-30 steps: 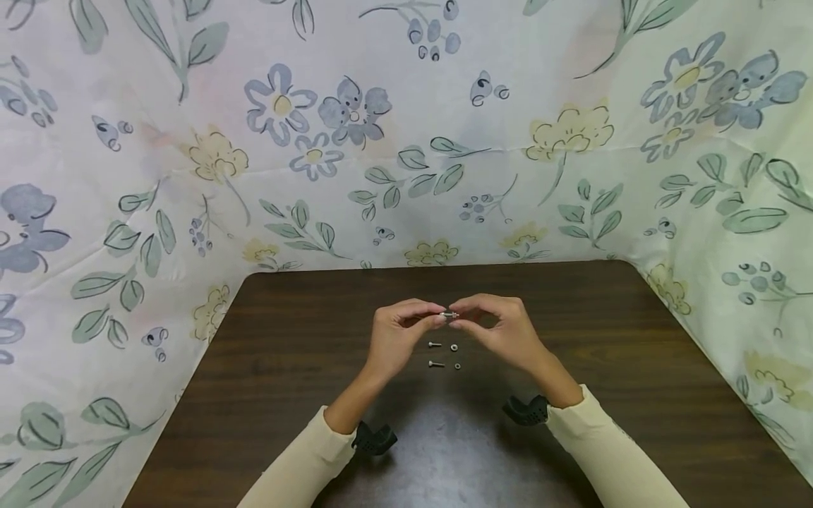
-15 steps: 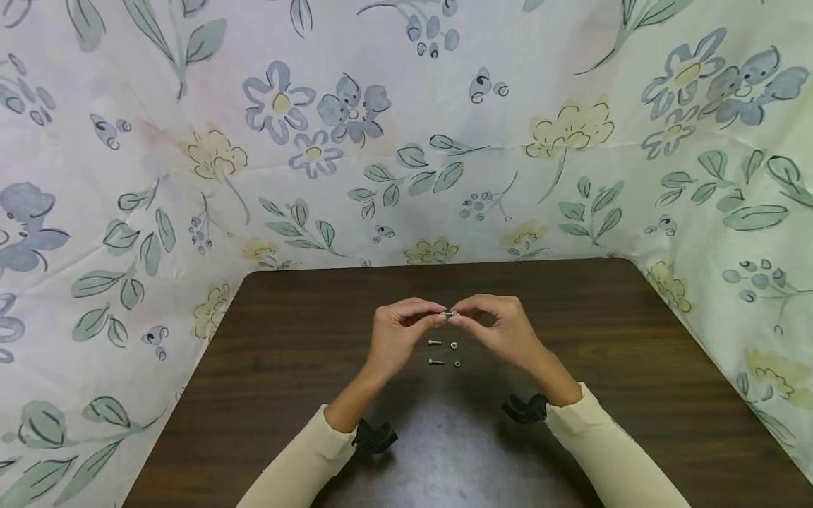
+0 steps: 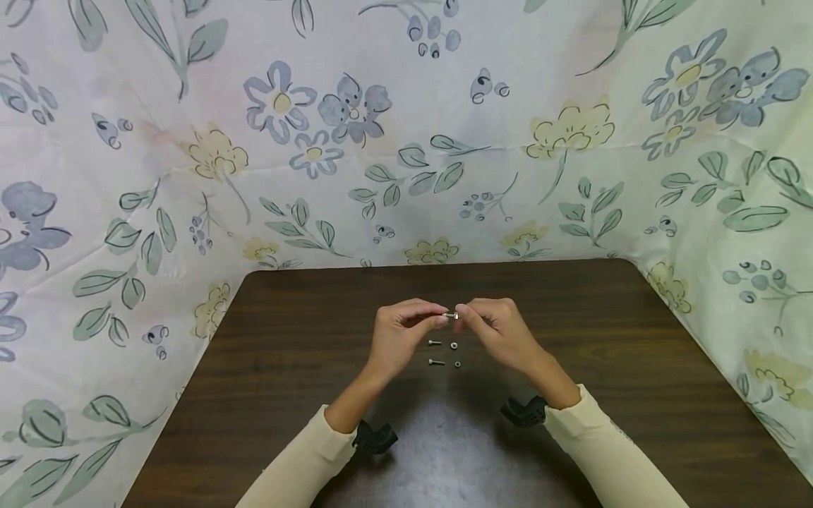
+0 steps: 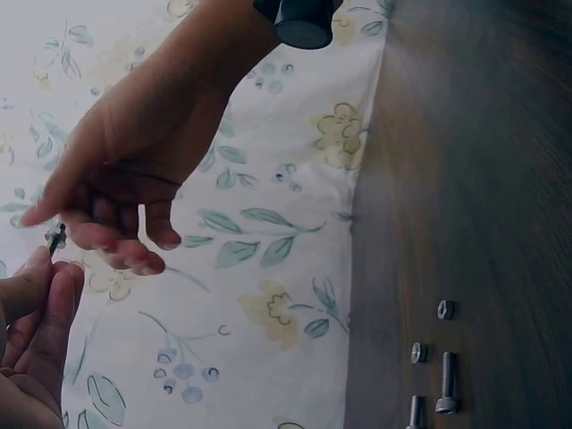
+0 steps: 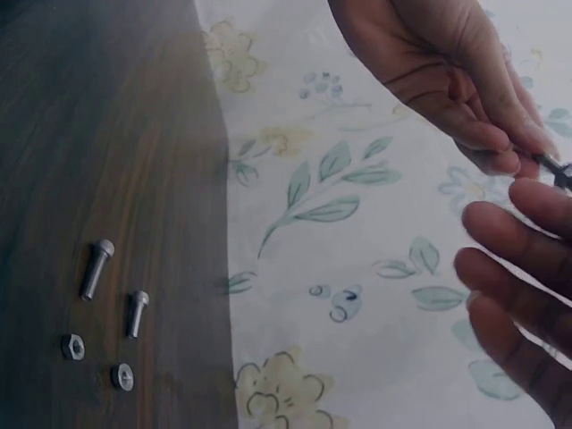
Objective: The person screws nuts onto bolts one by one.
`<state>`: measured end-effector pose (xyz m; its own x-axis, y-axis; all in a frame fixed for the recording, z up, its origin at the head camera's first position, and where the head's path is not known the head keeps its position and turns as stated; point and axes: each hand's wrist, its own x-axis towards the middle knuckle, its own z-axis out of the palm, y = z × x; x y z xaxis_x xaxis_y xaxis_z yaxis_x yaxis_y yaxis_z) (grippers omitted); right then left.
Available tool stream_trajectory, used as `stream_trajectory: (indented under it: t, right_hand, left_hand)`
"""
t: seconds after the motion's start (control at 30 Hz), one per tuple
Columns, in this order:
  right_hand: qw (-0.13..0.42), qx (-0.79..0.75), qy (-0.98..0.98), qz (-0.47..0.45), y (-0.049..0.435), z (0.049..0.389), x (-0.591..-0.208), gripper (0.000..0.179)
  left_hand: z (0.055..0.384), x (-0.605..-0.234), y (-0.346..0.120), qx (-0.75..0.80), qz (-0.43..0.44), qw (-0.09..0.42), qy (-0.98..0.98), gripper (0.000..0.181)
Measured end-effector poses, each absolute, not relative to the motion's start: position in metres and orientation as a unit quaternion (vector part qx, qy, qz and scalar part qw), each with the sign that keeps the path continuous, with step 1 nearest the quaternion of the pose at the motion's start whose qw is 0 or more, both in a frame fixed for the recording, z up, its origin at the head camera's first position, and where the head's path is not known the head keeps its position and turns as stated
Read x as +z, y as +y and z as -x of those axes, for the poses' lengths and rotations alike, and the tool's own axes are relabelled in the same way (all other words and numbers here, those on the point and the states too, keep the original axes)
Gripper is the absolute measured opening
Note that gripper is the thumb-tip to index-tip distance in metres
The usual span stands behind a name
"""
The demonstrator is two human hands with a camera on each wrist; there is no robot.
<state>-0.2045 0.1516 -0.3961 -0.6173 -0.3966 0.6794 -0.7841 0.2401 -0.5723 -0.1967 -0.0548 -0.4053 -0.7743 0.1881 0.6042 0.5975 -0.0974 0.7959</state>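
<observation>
Above the dark table, my left hand (image 3: 396,339) pinches a small metal bolt (image 3: 448,315) between thumb and fingertips, its shank pointing right. A nut (image 3: 456,316) sits on the bolt's free end. The thumb and index finger of my right hand (image 3: 502,331) are at the nut, one on either side of it, with the other fingers loosely bent in the left wrist view. Part of the bolt (image 5: 550,164) shows between the hands in the right wrist view, while its head is hidden by the left fingertips.
Below the hands lie a shorter bolt (image 3: 435,343) and a longer bolt (image 3: 436,363), each with a nut (image 3: 454,346) to its right, the nearer nut (image 3: 457,365) looking smaller. Floral cloth (image 3: 406,197) hangs behind the wooden table (image 3: 305,381) and along its sides.
My right thumb and index finger have shifted against each other at the nut, leaving more of it in sight. The left hand and the loose pieces stay put.
</observation>
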Motion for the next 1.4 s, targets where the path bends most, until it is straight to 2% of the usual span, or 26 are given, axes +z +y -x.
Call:
stream_trajectory:
  t: [0.13,0.3,0.67,0.97,1.1,1.23,1.4]
  right_hand:
    - [0.202,0.482,-0.762,-0.381,0.1551,0.2049,-0.3931,0.016]
    - [0.228,0.474,-0.749,-0.403,0.1574,0.2063,-0.3929,0.041]
    - [0.264,0.479,-0.72,-0.428,0.154,0.2088,-0.3954,0.033]
    - [0.232,0.476,-0.745,-0.406,0.1538,0.2066,-0.3948,0.021]
    - [0.206,0.478,-0.756,-0.396,0.1539,0.2051,-0.3949,0.011]
    - [0.181,0.483,-0.765,-0.386,0.1542,0.2041,-0.395,0.014]
    - [0.179,0.485,-0.77,-0.375,0.1536,0.2044,-0.396,0.023]
  left_hand:
    - [0.197,-0.4027,-0.055,-0.679,0.295,0.155,-0.654,0.01]
    - [0.1978,-0.4022,-0.057,-0.681,0.292,0.157,-0.653,0.011]
    - [0.2005,-0.4045,-0.0604,-0.678,0.285,0.154,-0.66,0.009]
    - [0.1996,-0.4052,-0.0586,-0.677,0.287,0.152,-0.661,0.01]
    - [0.1985,-0.4053,-0.0579,-0.673,0.289,0.153,-0.663,0.011]
    - [0.1976,-0.4054,-0.0571,-0.674,0.288,0.151,-0.663,0.012]
    - [0.1963,-0.4043,-0.0561,-0.675,0.279,0.147,-0.667,0.01]
